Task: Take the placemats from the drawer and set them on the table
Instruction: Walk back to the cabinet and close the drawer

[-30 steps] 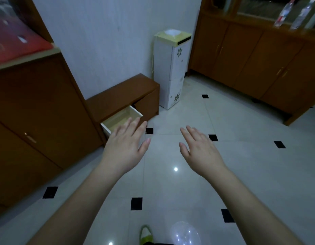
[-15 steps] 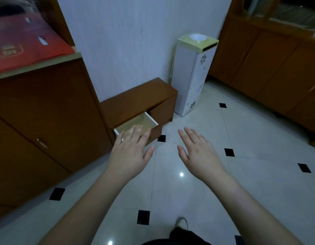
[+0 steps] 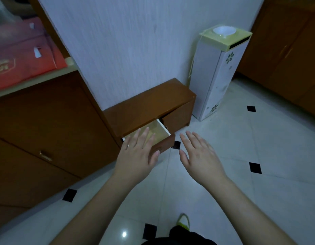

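Drawer (image 3: 154, 129) nearer than before, left hand (image 3: 138, 156) and right hand (image 3: 200, 156) still spread, empty.

Hands: two, left hand (image 3: 138, 159) and right hand (image 3: 200, 159)
Open drawer (image 3: 157, 129): one
Closed drawer (image 3: 177, 115): one
Water dispenser (image 3: 217, 75): one
Shoe (image 3: 183, 221): one

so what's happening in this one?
A person is reaching both bare hands toward an open drawer in a low wooden cabinet against the wall. The left hand hovers over the drawer's front edge, the right hand over the tiled floor beside it. Both are open and empty. No placemats are clearly visible in the part of the drawer that shows, so nothing has been taken out.
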The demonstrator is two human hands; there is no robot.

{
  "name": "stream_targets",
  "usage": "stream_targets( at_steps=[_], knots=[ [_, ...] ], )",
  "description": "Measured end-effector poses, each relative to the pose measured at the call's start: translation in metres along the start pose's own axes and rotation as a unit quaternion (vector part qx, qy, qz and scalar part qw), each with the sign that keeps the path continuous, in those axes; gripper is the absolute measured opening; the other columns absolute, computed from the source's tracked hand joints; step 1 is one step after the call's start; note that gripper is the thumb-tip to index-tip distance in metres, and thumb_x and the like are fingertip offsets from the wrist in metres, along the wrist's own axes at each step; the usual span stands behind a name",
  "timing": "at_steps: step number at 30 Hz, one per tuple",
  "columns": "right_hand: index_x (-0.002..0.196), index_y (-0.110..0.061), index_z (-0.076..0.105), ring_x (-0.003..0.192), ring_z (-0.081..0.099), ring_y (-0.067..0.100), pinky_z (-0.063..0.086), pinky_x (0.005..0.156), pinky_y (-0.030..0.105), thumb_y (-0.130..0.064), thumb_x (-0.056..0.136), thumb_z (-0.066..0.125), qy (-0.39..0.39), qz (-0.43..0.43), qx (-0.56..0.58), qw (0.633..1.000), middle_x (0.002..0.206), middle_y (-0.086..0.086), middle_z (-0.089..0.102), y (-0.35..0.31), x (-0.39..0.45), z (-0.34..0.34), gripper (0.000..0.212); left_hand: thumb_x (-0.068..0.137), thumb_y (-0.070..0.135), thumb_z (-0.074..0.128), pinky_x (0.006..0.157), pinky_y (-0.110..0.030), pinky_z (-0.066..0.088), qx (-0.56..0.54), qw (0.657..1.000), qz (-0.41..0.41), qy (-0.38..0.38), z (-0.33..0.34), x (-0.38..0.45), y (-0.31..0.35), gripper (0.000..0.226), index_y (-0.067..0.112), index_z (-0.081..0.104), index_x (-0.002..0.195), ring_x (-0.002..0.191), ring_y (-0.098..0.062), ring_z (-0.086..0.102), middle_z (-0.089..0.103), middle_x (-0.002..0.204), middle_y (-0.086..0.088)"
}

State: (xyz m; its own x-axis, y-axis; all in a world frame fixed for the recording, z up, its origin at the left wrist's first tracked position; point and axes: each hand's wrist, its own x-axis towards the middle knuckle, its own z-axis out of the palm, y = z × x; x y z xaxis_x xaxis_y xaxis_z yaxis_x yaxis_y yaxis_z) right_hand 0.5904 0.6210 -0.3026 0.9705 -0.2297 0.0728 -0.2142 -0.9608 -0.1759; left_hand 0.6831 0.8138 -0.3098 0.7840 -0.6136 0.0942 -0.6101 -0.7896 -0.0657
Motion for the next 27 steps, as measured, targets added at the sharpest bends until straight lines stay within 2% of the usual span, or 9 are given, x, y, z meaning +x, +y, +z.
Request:
stream_targets(
  at_steps=[6,11,16,20,27],
  knots=[
    [0.135,-0.012,0.056,0.128,0.053,0.027,0.043,0.104,0.040,-0.041,0.091,0.032,-0.019,-0.038,0.003,0.999,0.138,0.010,0.057,0.035,0.062,0.016,0.058,0.100,0.054,0.034,0.119,-0.041,0.012,-0.003,1.000,0.005,0.003,0.016,0.053,0.007,0.057,0.024,0.047,0.147,0.147,-0.024,0.033,0.042,0.155,-0.004],
    [0.138,-0.013,0.051,0.130,0.050,0.028,0.043,0.104,0.040,-0.042,0.091,0.033,-0.022,-0.070,0.018,0.997,0.140,0.010,0.055,0.036,0.107,0.036,0.058,0.101,0.051,0.032,0.118,-0.047,0.025,-0.042,0.999,-0.020,0.020,0.037,0.079,-0.002,0.058,0.020,0.046,0.148,0.147,-0.027,0.032,0.042,0.155,-0.008],
    [0.139,-0.013,0.051,0.132,0.049,0.027,0.043,0.103,0.040,-0.040,0.091,0.036,-0.032,-0.092,0.025,0.995,0.142,0.009,0.053,0.028,0.154,0.070,0.057,0.101,0.050,0.032,0.118,-0.047,0.026,-0.062,0.997,-0.046,0.020,0.074,0.106,-0.022,0.060,0.018,0.041,0.151,0.148,-0.028,0.030,0.038,0.158,-0.008],
    [0.142,-0.014,0.048,0.135,0.044,0.029,0.039,0.107,0.043,-0.033,0.090,0.042,-0.051,-0.106,0.011,0.993,0.146,0.009,0.048,0.017,0.190,0.101,0.056,0.100,0.047,0.037,0.118,-0.048,0.025,-0.071,0.996,-0.046,0.007,0.110,0.128,-0.043,0.061,0.016,0.039,0.152,0.148,-0.028,0.030,0.037,0.158,-0.010],
    [0.144,-0.014,0.044,0.138,0.040,0.028,0.034,0.112,0.042,-0.031,0.090,0.041,-0.080,-0.103,0.010,0.991,0.147,0.010,0.046,0.009,0.222,0.143,0.056,0.098,0.039,0.048,0.120,-0.048,0.024,-0.104,0.994,-0.018,-0.040,0.164,0.153,-0.062,0.061,0.019,0.034,0.154,0.148,-0.026,0.029,0.035,0.159,-0.008]
  ],
)
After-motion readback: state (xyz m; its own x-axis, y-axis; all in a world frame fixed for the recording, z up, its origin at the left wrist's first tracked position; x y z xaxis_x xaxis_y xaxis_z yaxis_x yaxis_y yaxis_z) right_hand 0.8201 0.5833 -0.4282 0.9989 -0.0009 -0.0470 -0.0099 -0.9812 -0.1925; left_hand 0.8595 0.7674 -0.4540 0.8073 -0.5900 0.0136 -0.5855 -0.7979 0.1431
